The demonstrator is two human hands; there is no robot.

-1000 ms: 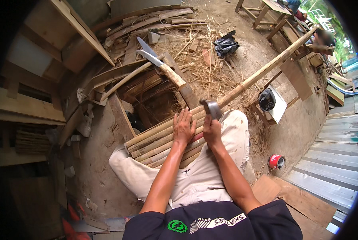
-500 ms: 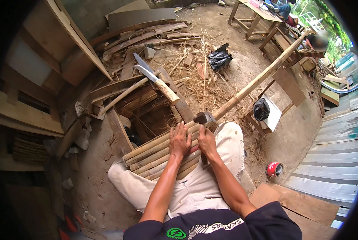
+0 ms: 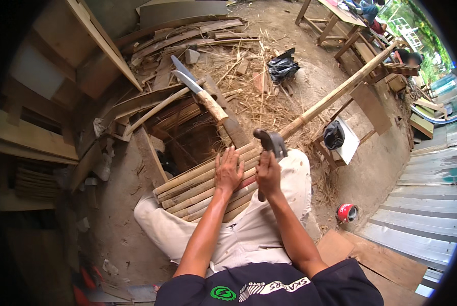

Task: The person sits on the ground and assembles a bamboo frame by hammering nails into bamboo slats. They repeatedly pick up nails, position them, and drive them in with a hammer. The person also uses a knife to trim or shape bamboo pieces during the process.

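A panel of several bamboo poles lies side by side across my lap, its far side by an open wooden frame. My left hand rests flat on the poles, fingers stretched away from me. Just to its right, my right hand is wrapped round the handle of a claw hammer. The dark hammer head stands up above my fist, over the right end of the poles. A red mark shows on one pole between my hands.
Beyond the wooden frame lies a machete with a wooden handle. A long pole runs to the far right. A red can stands at right, near a white-topped stool. Scrap wood and shavings cover the far ground.
My right hand has raised the hammer off the poles, and its head now shows larger and further right. My left hand stays flat on the bamboo.
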